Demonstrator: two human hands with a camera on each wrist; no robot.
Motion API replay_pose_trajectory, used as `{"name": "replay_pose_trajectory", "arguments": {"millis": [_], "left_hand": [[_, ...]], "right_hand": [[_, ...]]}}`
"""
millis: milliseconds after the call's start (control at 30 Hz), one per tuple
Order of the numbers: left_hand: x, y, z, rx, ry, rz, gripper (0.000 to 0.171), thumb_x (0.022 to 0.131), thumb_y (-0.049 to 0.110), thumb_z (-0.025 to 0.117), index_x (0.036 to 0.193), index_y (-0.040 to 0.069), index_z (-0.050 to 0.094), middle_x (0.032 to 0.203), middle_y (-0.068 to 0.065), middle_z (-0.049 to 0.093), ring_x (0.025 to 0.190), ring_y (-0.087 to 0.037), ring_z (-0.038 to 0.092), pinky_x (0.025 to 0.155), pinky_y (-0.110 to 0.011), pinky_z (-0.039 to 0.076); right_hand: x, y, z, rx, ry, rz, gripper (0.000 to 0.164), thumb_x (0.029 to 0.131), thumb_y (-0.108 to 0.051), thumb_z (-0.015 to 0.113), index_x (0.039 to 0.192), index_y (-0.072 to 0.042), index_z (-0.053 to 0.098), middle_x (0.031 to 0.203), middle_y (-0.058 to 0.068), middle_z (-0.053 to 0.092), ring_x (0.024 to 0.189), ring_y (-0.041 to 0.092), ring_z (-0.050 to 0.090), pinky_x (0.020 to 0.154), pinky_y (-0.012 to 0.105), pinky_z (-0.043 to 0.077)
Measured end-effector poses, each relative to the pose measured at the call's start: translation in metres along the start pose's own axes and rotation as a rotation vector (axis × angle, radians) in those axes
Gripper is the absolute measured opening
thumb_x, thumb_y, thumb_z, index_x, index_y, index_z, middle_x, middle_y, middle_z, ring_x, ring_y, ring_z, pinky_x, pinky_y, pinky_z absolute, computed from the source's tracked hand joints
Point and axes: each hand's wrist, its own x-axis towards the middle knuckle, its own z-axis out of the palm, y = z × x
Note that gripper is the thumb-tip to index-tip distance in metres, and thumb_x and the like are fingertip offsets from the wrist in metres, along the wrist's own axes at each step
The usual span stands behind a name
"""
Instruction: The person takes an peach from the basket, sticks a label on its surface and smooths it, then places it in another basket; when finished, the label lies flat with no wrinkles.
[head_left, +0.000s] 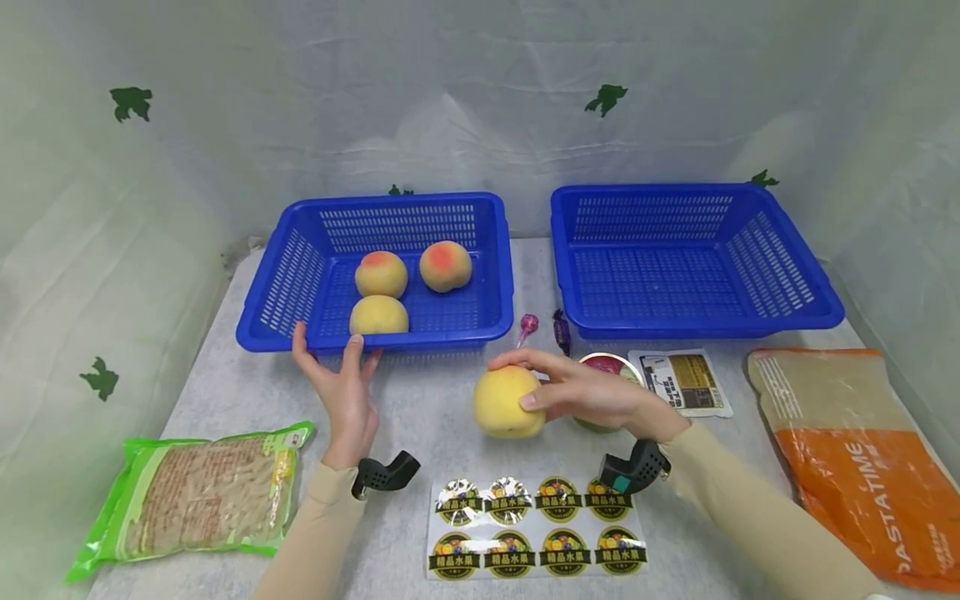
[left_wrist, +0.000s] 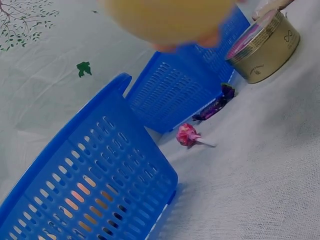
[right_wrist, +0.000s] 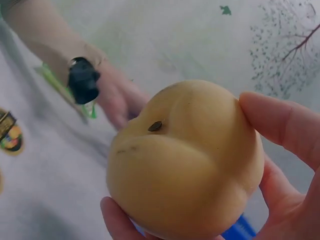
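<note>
In the head view my right hand (head_left: pixel 581 392) grips a yellow peach (head_left: pixel 510 402) above the table, between the two baskets' front sides. The right wrist view shows the peach (right_wrist: pixel 185 160) close up, its stem pit facing the camera and my fingers (right_wrist: pixel 280 120) spread round it. My left hand (head_left: pixel 343 400) is at the front rim of the left blue basket (head_left: pixel 442 339), fingers extended and fingertips right at the rim. Inside that basket lie three peaches: one at the front (head_left: pixel 379 315), one behind it (head_left: pixel 381 275) and a red-tipped one (head_left: pixel 446 267) to the right.
A second blue basket (head_left: pixel 652 287) stands right. Near it lie a lollipop (head_left: pixel 528 323), a purple-wrapped candy (head_left: pixel 561 332), a round tin (left_wrist: pixel 265 47) and a white-brown packet (head_left: pixel 686 382). A sticker sheet (head_left: pixel 536 529) lies in front, a green-edged bag (head_left: pixel 202 496) left, an orange bag (head_left: pixel 862 467) right.
</note>
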Motion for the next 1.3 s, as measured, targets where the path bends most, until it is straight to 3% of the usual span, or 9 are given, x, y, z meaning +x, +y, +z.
{"name": "replay_pose_trajectory", "arguments": {"millis": [267, 500, 800, 967, 1067, 1300], "left_hand": [[0.000, 0.001, 0.000, -0.004, -0.002, -0.013, 0.073, 0.086, 0.001, 0.057, 0.140, 0.026, 0.014, 0.141, 0.002, -0.012, 0.122, -0.027, 0.031, 0.085, -0.048, 0.043], [-0.001, 0.001, 0.000, -0.011, -0.007, -0.013, 0.073, 0.086, 0.001, 0.057, 0.140, 0.025, 0.014, 0.140, 0.001, -0.012, 0.123, -0.029, 0.030, 0.085, -0.048, 0.043], [0.000, 0.001, -0.001, -0.005, -0.016, -0.010, 0.072, 0.087, 0.001, 0.057, 0.139, 0.027, 0.015, 0.141, 0.002, -0.012, 0.123, -0.025, 0.029, 0.085, -0.048, 0.043], [0.000, 0.001, -0.002, -0.012, -0.020, -0.008, 0.073, 0.087, 0.000, 0.056, 0.140, 0.026, 0.014, 0.141, 0.002, -0.012, 0.124, -0.025, 0.028, 0.086, -0.049, 0.042], [0.000, 0.001, -0.001, -0.012, -0.014, -0.009, 0.072, 0.086, 0.000, 0.056, 0.139, 0.027, 0.015, 0.141, 0.002, -0.011, 0.123, -0.025, 0.028, 0.086, -0.049, 0.042], [0.001, 0.001, 0.000, 0.004, 0.005, -0.008, 0.073, 0.086, 0.001, 0.058, 0.140, 0.025, 0.014, 0.141, 0.001, -0.008, 0.122, -0.026, 0.030, 0.088, -0.048, 0.041]], "right_hand": [[0.006, 0.044, -0.005, -0.025, 0.138, -0.021, 0.048, 0.084, -0.009, 0.058, 0.128, -0.010, 0.038, 0.132, 0.014, 0.029, 0.111, 0.028, 0.041, 0.088, 0.041, 0.042], [0.016, 0.062, 0.004, -0.030, 0.311, -0.080, 0.051, 0.084, -0.011, 0.063, 0.126, -0.015, 0.035, 0.135, 0.013, 0.029, 0.114, 0.031, 0.042, 0.088, 0.039, 0.042], [0.022, 0.068, 0.013, -0.335, 0.465, -0.160, 0.049, 0.081, -0.014, 0.067, 0.125, -0.014, 0.045, 0.125, 0.007, 0.040, 0.106, 0.024, 0.044, 0.088, 0.038, 0.038], [0.020, 0.064, 0.017, -0.272, 0.507, -0.116, 0.052, 0.082, -0.014, 0.067, 0.127, -0.015, 0.039, 0.124, 0.010, 0.039, 0.103, 0.025, 0.047, 0.083, 0.036, 0.042], [0.018, 0.062, 0.016, -0.234, 0.515, -0.104, 0.053, 0.082, -0.015, 0.067, 0.127, -0.015, 0.039, 0.126, 0.011, 0.038, 0.108, 0.027, 0.046, 0.088, 0.037, 0.041], [0.016, 0.060, 0.009, -0.248, 0.488, -0.176, 0.049, 0.083, -0.011, 0.065, 0.126, -0.007, 0.041, 0.131, 0.012, 0.038, 0.120, 0.032, 0.038, 0.098, 0.041, 0.034]]}}
